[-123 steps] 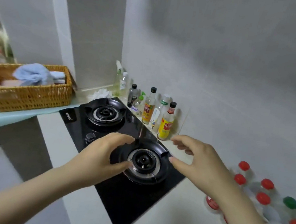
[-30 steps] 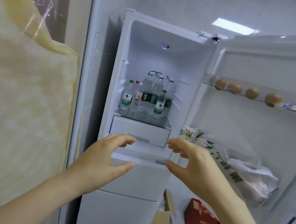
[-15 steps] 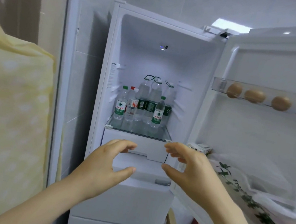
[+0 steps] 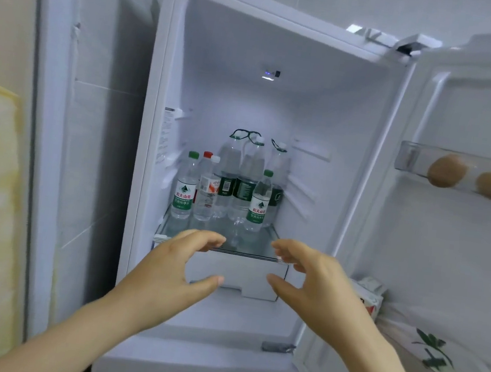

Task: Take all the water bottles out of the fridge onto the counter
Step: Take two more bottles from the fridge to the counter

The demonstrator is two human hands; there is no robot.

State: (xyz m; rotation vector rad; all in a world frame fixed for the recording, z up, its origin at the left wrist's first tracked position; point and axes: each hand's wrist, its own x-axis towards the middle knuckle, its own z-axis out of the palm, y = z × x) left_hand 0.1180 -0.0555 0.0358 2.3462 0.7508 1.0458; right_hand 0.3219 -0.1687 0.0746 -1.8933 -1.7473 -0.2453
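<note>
Just below the water bottles [image 4: 239, 189], both hands [image 4: 170, 272] [image 4: 314, 291], empty, loosely curved.

Mid-frame we see the fridge [image 4: 325, 112] with its glass shelf [image 4: 247, 253] carrying seven upright water bottles [image 4: 231, 190]. Three large bottles [image 4: 251, 168] stand behind. A left green-capped bottle [image 4: 184, 192], white-capped bottle [image 4: 207, 196] and red-capped bottle [image 4: 207, 159] cluster left, and a right green-capped bottle [image 4: 258, 208] stands in front.

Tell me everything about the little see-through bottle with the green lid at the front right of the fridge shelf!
The small clear plastic bottle has a green screw cap and a white-and-green label with a green triangle mark and red characters. Cap on, seemingly full of water, it stands upright at the front right of the fridge's glass shelf, before taller dark-labelled bottles. The left hand and right hand hover below, not touching it.
</note>
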